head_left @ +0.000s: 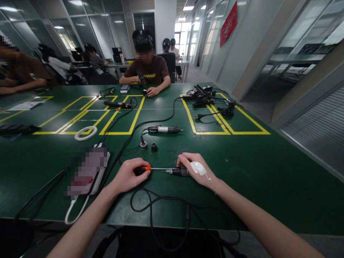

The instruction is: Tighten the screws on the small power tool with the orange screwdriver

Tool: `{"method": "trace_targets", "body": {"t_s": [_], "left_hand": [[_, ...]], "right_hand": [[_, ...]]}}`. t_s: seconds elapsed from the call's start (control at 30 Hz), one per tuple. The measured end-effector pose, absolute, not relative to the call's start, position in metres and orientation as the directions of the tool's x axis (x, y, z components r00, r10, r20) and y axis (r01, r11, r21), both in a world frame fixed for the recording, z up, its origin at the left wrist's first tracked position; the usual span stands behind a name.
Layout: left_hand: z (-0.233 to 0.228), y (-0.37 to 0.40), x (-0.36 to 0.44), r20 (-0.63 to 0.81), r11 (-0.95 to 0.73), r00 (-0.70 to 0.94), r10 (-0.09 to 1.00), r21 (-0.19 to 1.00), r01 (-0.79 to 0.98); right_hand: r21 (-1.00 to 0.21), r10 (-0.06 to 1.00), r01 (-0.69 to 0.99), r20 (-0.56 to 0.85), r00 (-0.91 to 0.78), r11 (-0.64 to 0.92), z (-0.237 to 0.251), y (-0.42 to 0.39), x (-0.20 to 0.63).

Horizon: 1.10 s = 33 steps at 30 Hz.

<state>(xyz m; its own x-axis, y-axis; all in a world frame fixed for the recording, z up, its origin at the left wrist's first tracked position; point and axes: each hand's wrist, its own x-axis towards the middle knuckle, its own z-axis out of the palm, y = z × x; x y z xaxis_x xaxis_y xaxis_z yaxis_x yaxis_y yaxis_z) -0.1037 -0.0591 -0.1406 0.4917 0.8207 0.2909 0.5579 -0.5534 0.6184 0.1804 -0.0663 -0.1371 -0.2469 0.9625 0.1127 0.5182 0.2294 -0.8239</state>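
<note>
My left hand [133, 175] is closed around the orange and black handle of a screwdriver [161, 168]. Its thin metal shaft points right, toward my other hand, and I cannot make out whether the tip touches anything. My right hand [197, 168] wraps round the dark body of an electric screwdriver [177, 172], whose bare metal front end points left, just below the shaft. A white patch is taped to the back of this hand. Beyond my hands stand a small black collar [154, 147] and a round metal part with a black stem [143, 144].
Another electric screwdriver [163, 129] lies farther back. A blurred-out phone-like object [88, 172], a tape ring [86, 133] and loose black cables [161, 197] are on the green table [258, 172]. Tangled cords [204, 96] are piled far right; a person [146, 70] works opposite.
</note>
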Motion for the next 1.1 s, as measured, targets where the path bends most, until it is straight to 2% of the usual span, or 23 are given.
{"method": "trace_targets", "body": {"t_s": [0.33,0.8,1.1], "left_hand": [[-0.1448,-0.0605,-0.1034,0.256,-0.479,0.449,0.856,0.719,0.503],[-0.1386,-0.0616,-0.1004,0.313,-0.546,0.473,0.824,0.661,0.514],[-0.1400,-0.0608,-0.1016,0.293,-0.528,0.466,0.835,0.665,0.528]], "right_hand": [[-0.829,0.967,0.521,0.088,-0.239,0.204,-0.1381,-0.0655,0.1804],[-0.825,0.965,0.520,0.112,-0.236,0.223,-0.1375,-0.0666,0.1806],[-0.830,0.968,0.516,0.111,-0.223,0.214,-0.1383,-0.0669,0.1793]]}}
